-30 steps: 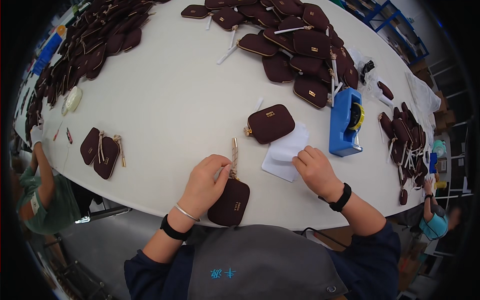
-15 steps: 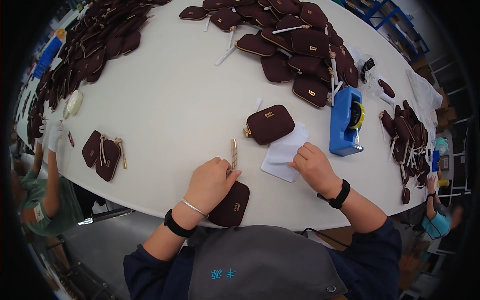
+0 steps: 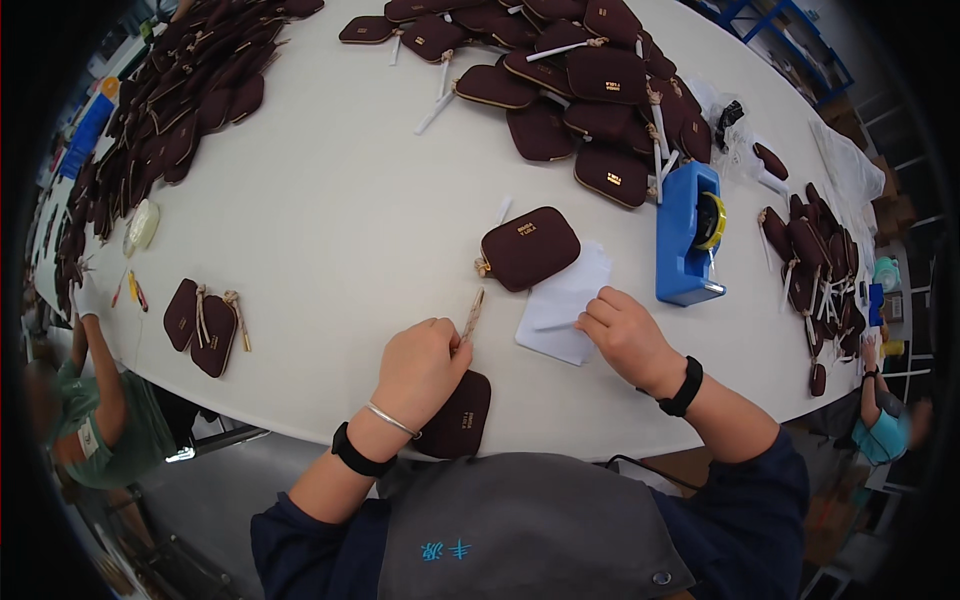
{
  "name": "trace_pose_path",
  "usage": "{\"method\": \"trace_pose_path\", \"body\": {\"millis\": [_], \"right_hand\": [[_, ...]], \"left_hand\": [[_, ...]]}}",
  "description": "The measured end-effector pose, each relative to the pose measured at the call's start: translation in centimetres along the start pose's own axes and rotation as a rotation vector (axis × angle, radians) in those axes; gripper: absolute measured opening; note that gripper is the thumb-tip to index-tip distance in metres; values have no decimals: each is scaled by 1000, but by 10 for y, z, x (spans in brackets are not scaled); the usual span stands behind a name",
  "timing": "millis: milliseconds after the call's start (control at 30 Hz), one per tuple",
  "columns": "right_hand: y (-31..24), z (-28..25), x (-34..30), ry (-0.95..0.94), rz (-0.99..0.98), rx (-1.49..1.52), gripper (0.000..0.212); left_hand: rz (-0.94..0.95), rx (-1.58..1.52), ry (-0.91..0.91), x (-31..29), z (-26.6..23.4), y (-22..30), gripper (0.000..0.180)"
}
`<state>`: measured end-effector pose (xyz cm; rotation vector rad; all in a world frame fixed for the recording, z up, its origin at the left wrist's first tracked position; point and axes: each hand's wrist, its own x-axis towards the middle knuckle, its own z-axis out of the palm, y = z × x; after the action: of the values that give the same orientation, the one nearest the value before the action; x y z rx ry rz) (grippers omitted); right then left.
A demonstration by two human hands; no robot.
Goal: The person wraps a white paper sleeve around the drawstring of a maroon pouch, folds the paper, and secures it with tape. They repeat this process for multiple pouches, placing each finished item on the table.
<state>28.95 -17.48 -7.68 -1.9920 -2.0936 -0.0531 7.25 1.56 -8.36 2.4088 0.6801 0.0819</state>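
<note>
My left hand (image 3: pixel 420 365) is closed in a pinch on a beige braided cord pull (image 3: pixel 474 314) with a gold-coloured tip, which points away from me. Partly under that hand, a dark maroon zip pouch (image 3: pixel 465 415) lies at the table's near edge. My right hand (image 3: pixel 625 335) pinches the edge of a white paper sheet (image 3: pixel 565 322) above a small stack of white paper (image 3: pixel 592 270). Just beyond the stack, and partly over it, rests another maroon pouch (image 3: pixel 532 248) with a knotted cord and a white-wrapped end.
A blue tape dispenser (image 3: pixel 685 245) stands right of the paper. Behind it spreads a pile of maroon pouches (image 3: pixel 605 75); more heaps (image 3: pixel 190 110) lie far left and right (image 3: pixel 815 260). A pouch pair (image 3: pixel 212 340) lies left. Co-workers work at both sides.
The cord pull in my left hand has tilted to the right. My right hand has shifted slightly, still on the sheet. The view has moved a little. The left co-worker's gloved hand has moved lower.
</note>
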Motion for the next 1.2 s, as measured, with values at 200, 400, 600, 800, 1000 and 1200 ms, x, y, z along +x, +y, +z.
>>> {"method": "trace_pose_path", "body": {"millis": [200, 400, 600, 800, 1000, 1200], "right_hand": [[-2, -1, 1, -23, -35, -34, 6], [-5, -3, 1, -39, -46, -47, 16], [-8, -7, 1, -83, -23, -40, 27], [-6, -1, -5, -90, 69, 50, 29], [2, 7, -8, -122, 208, 250, 30], [7, 11, -6, -117, 277, 379, 24]], "left_hand": [[-119, -237, -54, -5, -2, -3, 20], [-150, -359, -56, -7, -3, -2, 17], [-20, -346, -33, -9, -1, -4, 9], [42, -350, 7, -12, 3, -9, 12], [28, -344, -3, -13, 2, -8, 12], [22, -352, -5, -14, 2, -10, 12]]}}
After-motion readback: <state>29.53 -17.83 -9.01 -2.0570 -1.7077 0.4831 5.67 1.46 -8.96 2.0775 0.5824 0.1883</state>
